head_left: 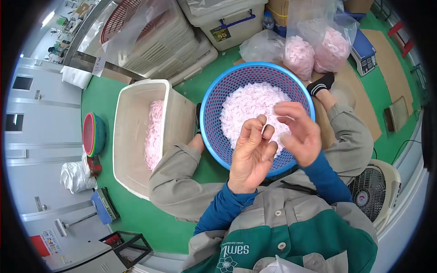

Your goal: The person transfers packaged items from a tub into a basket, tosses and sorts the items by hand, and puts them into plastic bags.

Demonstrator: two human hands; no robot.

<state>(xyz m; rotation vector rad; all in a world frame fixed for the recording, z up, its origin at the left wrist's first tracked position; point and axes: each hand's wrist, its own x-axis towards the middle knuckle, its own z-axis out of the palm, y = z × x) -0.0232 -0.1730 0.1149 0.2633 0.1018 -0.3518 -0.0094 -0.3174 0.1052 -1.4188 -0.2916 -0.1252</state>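
A blue plastic basket (pixel 210 132) stands between the legs, holding a heap of small pale pink-and-white pieces (pixel 248 102). Above its near side is my left hand (pixel 251 157), palm up, with thumb and fingertips pinched together. Whatever may be in that pinch is too small to make out. Just to its right, over the same heap, my right hand (pixel 300 136) has curved fingers, with the thumb apart from them and nothing visible between. The hands are close to each other and clear of the basket's rim.
Left of the basket, a white bin (pixel 129 132) holds more pink pieces (pixel 154 132). Filled plastic bags (pixel 299 57) and a blue scale (pixel 364 57) are at the back right. A fan (pixel 366 195) stands at the right, stacked crates (pixel 159 45) at the back left.
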